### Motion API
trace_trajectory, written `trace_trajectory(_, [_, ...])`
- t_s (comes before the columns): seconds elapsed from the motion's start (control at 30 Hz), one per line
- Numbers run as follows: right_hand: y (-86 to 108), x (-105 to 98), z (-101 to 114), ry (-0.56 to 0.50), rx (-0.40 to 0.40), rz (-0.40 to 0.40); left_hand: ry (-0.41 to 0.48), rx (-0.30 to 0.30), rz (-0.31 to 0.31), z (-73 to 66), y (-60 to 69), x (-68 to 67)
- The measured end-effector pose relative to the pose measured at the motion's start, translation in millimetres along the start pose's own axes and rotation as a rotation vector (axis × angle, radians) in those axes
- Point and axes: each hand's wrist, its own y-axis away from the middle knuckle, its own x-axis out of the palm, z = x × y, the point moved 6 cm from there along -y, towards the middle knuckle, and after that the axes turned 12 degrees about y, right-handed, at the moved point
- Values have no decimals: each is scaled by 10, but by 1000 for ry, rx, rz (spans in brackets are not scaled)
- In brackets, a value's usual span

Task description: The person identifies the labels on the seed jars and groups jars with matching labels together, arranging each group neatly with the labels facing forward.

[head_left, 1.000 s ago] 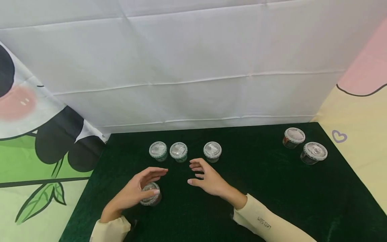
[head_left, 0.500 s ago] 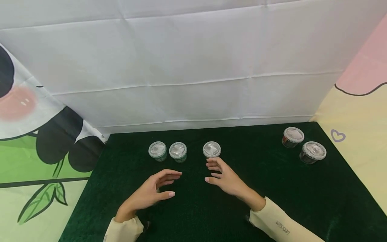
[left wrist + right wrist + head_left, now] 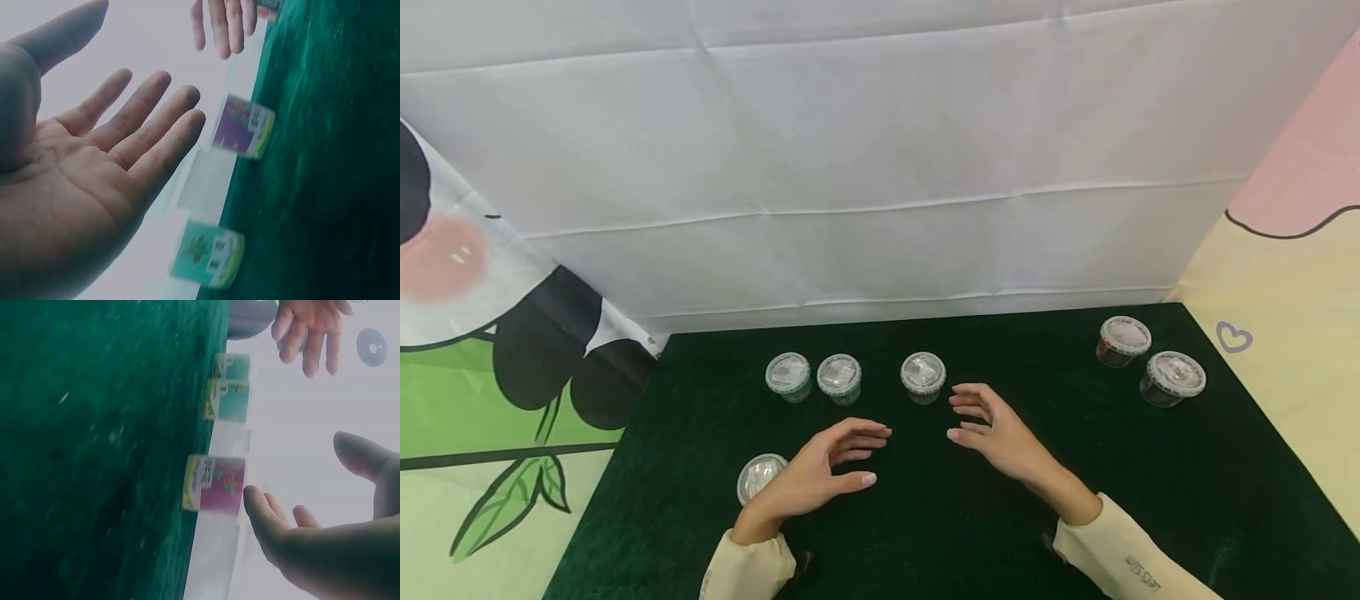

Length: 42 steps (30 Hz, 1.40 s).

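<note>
Both hands hover over the dark green cloth with nothing in them. My left hand (image 3: 816,477) has its fingers extended to the right and partly hides a lidded plastic tub (image 3: 758,477) behind its wrist. My right hand (image 3: 1003,437), fingers pointing left, is close to a small clear-lidded tub (image 3: 922,371) without touching it. That tub shows a purple label in both wrist views. Left of it stand two similar tubs, one (image 3: 788,373) beside the other (image 3: 839,373). A teal label shows on a tub (image 3: 208,255) in the left wrist view.
Two more lidded tubs, one (image 3: 1123,336) behind the other (image 3: 1175,373), stand at the table's far right corner. A white cloth backdrop (image 3: 880,250) rises behind the green table cloth (image 3: 880,550). Printed sheets flank both sides.
Both hands have moved to the right, staying apart from each other. The near-left tub, first in front of the left palm, now lies behind that wrist. The other tubs keep their places.
</note>
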Motion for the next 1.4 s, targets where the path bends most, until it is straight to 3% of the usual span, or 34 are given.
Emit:
trace_trajectory(0.13, [48, -102, -75, 10, 23, -18, 26, -10, 0, 27, -99, 102])
trace_trajectory(0.4, [152, -296, -186, 41, 65, -44, 90, -99, -3, 108, -264, 287])
trace_trajectory(0.53, [197, -379, -227, 62, 77, -56, 94, -116, 3, 122, -324, 344])
trace_trajectory(1.4, [489, -975, -555, 144, 129, -149, 192, -108, 16, 135, -792, 654])
